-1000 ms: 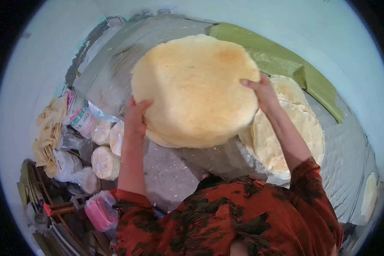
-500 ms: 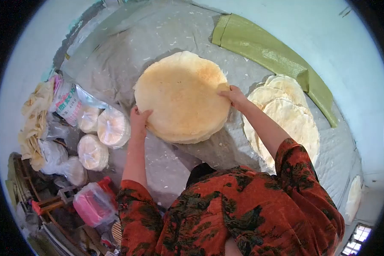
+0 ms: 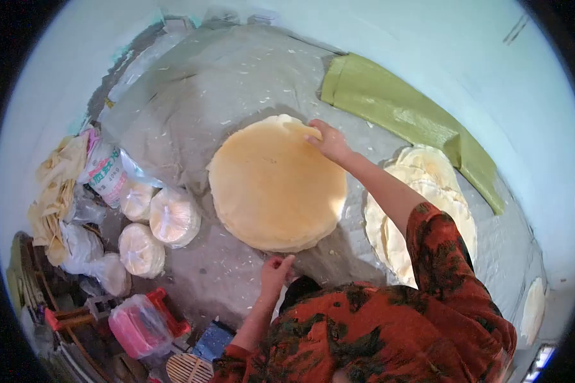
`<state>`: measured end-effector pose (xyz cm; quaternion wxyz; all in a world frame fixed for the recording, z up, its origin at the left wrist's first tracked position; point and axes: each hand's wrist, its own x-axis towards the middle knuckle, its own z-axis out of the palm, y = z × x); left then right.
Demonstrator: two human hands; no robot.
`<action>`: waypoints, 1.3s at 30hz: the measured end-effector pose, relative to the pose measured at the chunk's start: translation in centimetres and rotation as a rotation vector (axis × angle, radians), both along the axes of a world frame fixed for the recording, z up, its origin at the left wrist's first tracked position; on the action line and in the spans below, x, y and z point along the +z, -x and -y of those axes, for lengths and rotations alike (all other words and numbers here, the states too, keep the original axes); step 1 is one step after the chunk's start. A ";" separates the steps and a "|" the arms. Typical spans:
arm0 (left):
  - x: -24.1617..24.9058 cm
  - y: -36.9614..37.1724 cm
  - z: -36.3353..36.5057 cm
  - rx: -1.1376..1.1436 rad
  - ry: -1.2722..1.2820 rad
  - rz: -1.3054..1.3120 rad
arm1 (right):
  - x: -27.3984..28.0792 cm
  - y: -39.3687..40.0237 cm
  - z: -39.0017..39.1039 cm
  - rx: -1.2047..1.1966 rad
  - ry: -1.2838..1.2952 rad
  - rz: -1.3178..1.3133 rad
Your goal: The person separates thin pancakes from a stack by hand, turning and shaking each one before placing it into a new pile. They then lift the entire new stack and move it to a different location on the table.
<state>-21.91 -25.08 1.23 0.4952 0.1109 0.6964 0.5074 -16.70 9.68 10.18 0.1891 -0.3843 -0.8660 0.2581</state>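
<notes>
On the grey plastic sheet your flatbread stack lies flat; right hand pinches its far edge, left hand loosely open near the front edge. Square the stack next.

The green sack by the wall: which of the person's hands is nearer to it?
The right hand, resting on the far edge of the flatbread stack, just short of the green sack. The left hand is at the stack's near edge, farther away.
</notes>
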 end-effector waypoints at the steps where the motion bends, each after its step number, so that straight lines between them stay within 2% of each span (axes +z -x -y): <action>1: 0.6 -0.1 -0.3 -0.063 0.017 0.018 | 0.0 2.1 -0.7 0.015 -0.005 -0.004; 3: 1.6 -0.6 -0.8 -0.114 0.035 0.040 | -0.4 6.0 -1.9 0.111 -0.074 0.160; 4: 1.9 -0.6 -1.0 -0.054 -0.036 0.127 | -1.2 7.7 -3.0 0.125 -0.072 0.161; 5: 2.0 -0.6 -1.2 0.010 -0.105 0.215 | -2.0 9.5 -4.0 0.125 -0.114 0.275; 6: 1.8 -0.6 -1.4 0.030 -0.095 0.223 | -2.9 11.0 -4.7 0.130 -0.153 0.394; 7: 1.6 -0.6 -1.6 0.042 -0.113 0.205 | -3.3 12.2 -5.4 0.155 -0.141 0.407; 10: 0.4 -1.1 -1.5 0.108 -0.148 0.211 | -5.0 12.8 -5.5 0.156 -0.075 0.499; 13: 0.3 -1.2 -2.2 0.151 -0.141 0.208 | -5.6 11.8 -4.6 0.250 -0.173 0.671; 15: 0.0 -1.3 -2.3 0.194 -0.197 0.255 | -5.9 10.7 -3.7 0.168 -0.431 0.547; 16: -0.1 -1.4 -2.3 0.190 -0.182 0.269 | -5.0 10.2 -2.9 0.167 -0.416 0.561; 18: -0.3 -1.2 -1.9 0.223 -0.207 0.287 | -2.0 9.6 -1.1 0.115 -0.514 0.346; 19: -0.5 -1.4 -1.3 0.214 -0.194 0.300 | -1.8 8.2 0.0 0.109 -0.502 0.360; 21: -0.8 -1.4 -0.4 0.412 -0.196 0.278 | -1.2 4.5 3.7 0.387 -0.453 -0.066; 22: -1.0 -1.1 -0.1 0.519 -0.204 0.260 | -0.8 2.1 6.6 0.493 -0.453 -0.032; 25: -1.4 0.8 0.6 0.560 -0.229 0.365 | -0.1 -4.0 14.9 0.713 -0.450 0.102; 26: -1.6 1.3 0.9 0.421 -0.227 0.356 | -0.6 -5.5 16.2 0.682 -0.391 0.044; 27: -1.3 1.6 1.0 0.414 -0.227 0.350 | -1.4 -7.0 17.4 0.643 -0.330 -0.014; 29: -0.3 1.7 0.7 0.006 -0.110 0.366 | -1.8 -9.3 19.7 0.677 0.014 0.111; 33: -1.4 1.1 -0.1 -0.015 -0.274 0.151 | -4.5 -9.7 21.9 0.715 0.124 0.212; 35: -1.1 1.3 -0.8 -0.003 -0.196 0.084 | -7.0 -8.7 20.6 0.496 0.167 0.165; 37: -1.6 1.4 -1.0 -0.016 -0.207 0.067 | -10.3 -7.8 20.0 0.477 0.123 0.172; 39: -2.0 1.6 -1.1 -0.051 -0.213 0.056 | -10.6 -8.0 20.3 0.434 0.088 0.183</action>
